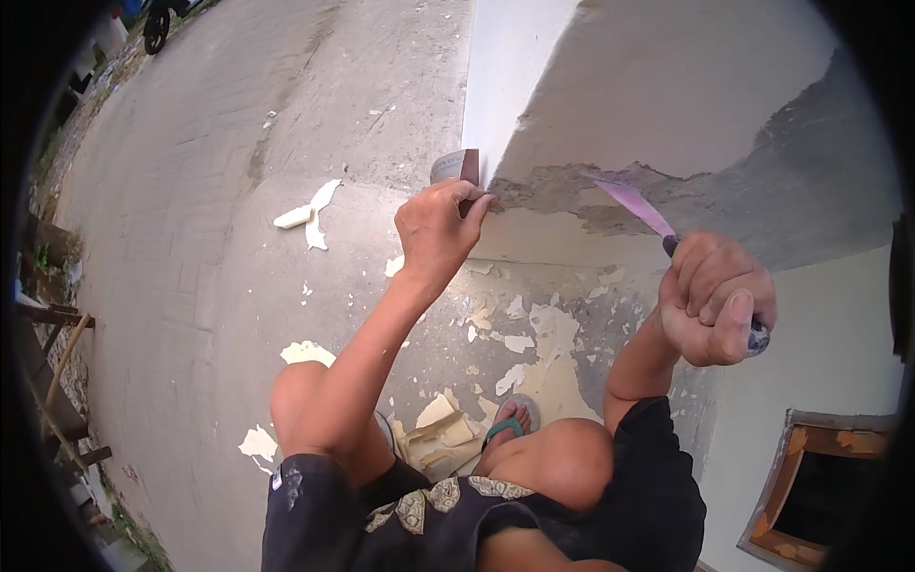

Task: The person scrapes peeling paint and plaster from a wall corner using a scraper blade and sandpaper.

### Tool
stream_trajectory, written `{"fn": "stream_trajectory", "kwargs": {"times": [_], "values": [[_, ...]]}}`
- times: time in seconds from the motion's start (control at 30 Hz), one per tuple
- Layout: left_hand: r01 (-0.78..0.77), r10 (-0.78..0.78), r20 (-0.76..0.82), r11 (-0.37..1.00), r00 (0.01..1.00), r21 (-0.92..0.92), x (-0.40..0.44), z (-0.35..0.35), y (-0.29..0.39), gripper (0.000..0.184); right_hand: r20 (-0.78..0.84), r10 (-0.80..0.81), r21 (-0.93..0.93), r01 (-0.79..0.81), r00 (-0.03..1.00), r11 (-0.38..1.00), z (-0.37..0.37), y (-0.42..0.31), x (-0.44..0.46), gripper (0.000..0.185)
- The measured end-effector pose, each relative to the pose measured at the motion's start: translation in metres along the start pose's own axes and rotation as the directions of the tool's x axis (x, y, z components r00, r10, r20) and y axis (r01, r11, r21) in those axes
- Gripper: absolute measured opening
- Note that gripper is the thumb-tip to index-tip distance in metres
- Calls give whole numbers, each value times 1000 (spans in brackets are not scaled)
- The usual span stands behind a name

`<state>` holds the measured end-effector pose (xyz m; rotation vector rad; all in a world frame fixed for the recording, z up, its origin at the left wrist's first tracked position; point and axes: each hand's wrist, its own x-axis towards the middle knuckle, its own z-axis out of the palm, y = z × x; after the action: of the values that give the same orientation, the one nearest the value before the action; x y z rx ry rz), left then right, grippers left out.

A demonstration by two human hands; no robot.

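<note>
Scraper (637, 207) clenched in the right hand (720, 297), fingers curled tight round the handle (759, 341), blade reaching out past the knuckles toward the patchy wall (658, 86), contact at the tip hard to tell. Curled printed sheet (455, 166) pinched between thumb and fingertips of the left hand (434, 229), just beside the wall's corner. Below both sets of fingers, pale paint flakes (518, 343) strewn over grey ground (210, 286).

Under you, the grey concrete floor (191, 267) carries scattered pale flakes (555, 329), larger broken pieces (440, 412) beside your green-strapped sandal (499, 429), and a white strip (322, 202) farther left.
</note>
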<state>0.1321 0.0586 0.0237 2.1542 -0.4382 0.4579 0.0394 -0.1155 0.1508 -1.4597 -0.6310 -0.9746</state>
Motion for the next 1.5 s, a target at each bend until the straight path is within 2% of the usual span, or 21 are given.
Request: {"fn": "stream_trajectory", "kwargs": {"times": [0.07, 0.17, 0.27, 0.47, 0.5, 0.57, 0.63, 0.73, 0.83, 0.93, 1.03, 1.13, 1.17, 1.27, 1.3, 1.37, 1.4, 1.43, 1.5], "values": [[21, -21, 15, 1000, 1000, -14, -9, 5, -2, 11, -41, -40, 105, 44, 998, 993, -19, -4, 10, 27], [-10, 10, -20, 1000, 1000, -3, 5, 2, -3, 11, 33, -89, 70, 86, 996, 994, -22, 6, 2, 28], [-30, 31, -21, 999, 999, 30, -2, 8, -7, 10, 10, -53, 41, 52, 999, 998, -17, 3, -2, 30], [-54, 56, -30, 998, 998, 44, 1, 7, -10, 11, 55, -233, 64, 230, 971, 971, 9, -12, 5, 27], [-56, 57, -32, 998, 998, 32, 0, 8, -9, 11, 61, -185, -52, 188, 981, 981, 12, 0, 7, 26], [-52, 53, -44, 998, 998, 25, 0, 8, -7, 11, 18, -144, -31, 144, 989, 989, 11, -1, 6, 26], [-47, 48, -42, 999, 998, 20, 1, 6, -6, 11, 56, -123, 36, 121, 991, 992, 7, -2, 8, 26], [-40, 41, -35, 999, 999, 14, 1, 6, -9, 11, -124, -158, 124, 173, 980, 977, 12, -11, 5, 27], [-43, 43, -29, 999, 999, 0, -1, 9, -8, 11, -12, -51, 2, 51, 999, 999, 9, -5, 8, 29], [-48, 48, -33, 999, 998, 23, 3, 5, -6, 11, 57, -84, 131, 76, 995, 988, 5, -11, 16, 28], [-40, 41, -13, 998, 999, 45, -7, 3, -5, 12, -80, -89, -4, 89, 993, 996, 19, 0, 11, 30], [-38, 38, -13, 999, 999, 38, 1, 4, -3, 12, -48, -48, 32, 50, 998, 998, 8, 0, 22, 30], [-48, 49, -26, 998, 998, 37, 1, 6, -4, 12, 26, -42, 153, 38, 999, 987, 1, -1, 24, 26], [-45, 45, -55, 999, 997, 5, -2, 8, -14, 12, -11, -37, 234, 38, 999, 971, 0, 7, 25, 24], [-61, 60, -59, 998, 996, -20, -1, 11, -12, 12, -144, 74, -15, -77, 987, 997, 21, 23, 13, 24], [-36, 36, -15, 999, 999, -37, 0, 6, -5, 12, 10, 5, -170, -3, 1000, 985, 17, 25, 3, 27], [-3, 3, -6, 1000, 1000, -31, 2, 5, -7, 13, 25, 39, 95, -41, 999, 995, 13, 9, 4, 30], [-20, 20, -5, 1000, 1000, 9, 1, 3, -6, 13, 6, -57, 162, 55, 998, 985, 7, -1, 12, 31], [8, -7, 16, 999, 1000, -33, -9, 7, -6, 13, 30, -13, 140, 9, 999, 990, -5, -7, 12, 30]]}}
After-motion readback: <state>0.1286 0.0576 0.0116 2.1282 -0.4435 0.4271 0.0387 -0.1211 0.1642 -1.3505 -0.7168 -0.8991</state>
